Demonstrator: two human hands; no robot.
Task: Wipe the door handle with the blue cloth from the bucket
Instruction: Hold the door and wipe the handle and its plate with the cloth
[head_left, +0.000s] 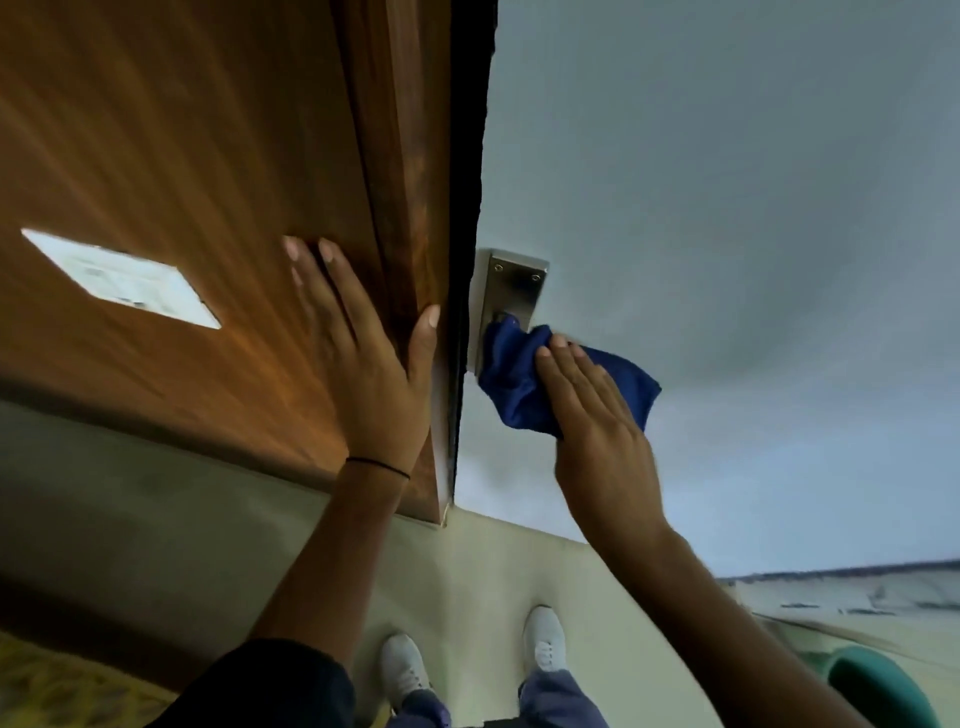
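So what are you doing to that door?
A person is wiping it. Their right hand presses a blue cloth with straight fingers against the metal handle plate on the grey door. Their left hand rests flat on the wooden panel beside it. A green bucket sits on the floor to the right.

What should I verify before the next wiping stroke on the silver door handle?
1. Dark blue crumpled cloth lies on the silver metal handle plate: ok, covering its lower part.
2. Right hand presses the cloth with straight fingers: ok.
3. Left hand rests flat on the brown wooden panel, thumb at its edge: ok.
4. Handle lever reached by the cloth: cannot tell, hidden beneath it.
5. Plate's upper part wiped clean: cannot tell.
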